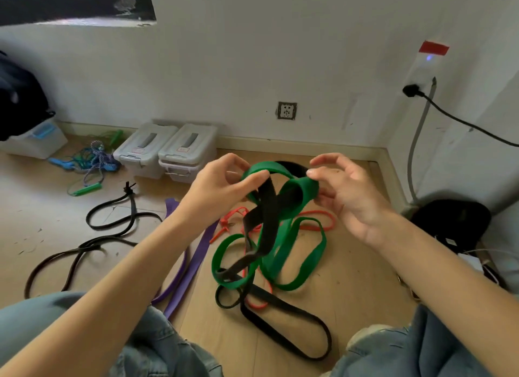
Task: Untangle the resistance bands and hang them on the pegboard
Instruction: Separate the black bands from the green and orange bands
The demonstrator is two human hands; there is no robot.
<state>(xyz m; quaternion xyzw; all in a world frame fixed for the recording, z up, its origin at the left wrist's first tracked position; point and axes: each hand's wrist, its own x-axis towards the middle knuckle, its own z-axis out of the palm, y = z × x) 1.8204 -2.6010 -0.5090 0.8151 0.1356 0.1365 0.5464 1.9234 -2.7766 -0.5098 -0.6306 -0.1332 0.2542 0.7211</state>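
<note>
A knot of resistance bands hangs between my hands above the wooden floor. The wide green band (297,253) loops around a black band (266,222), and a thin red band (317,219) lies under them. My left hand (222,186) pinches the green band's top loop between thumb and fingers. My right hand (342,191) grips the green loop's right side, thumb on top. A purple band (193,261) lies flat on the floor to the left. No pegboard is in view.
Thin black bands (112,225) sprawl on the floor at left. Skipping ropes (92,163) lie beside two clear lidded boxes (168,152) by the wall. A black bag (452,222) and a power cable (463,121) sit in the right corner. My knees frame the bottom edge.
</note>
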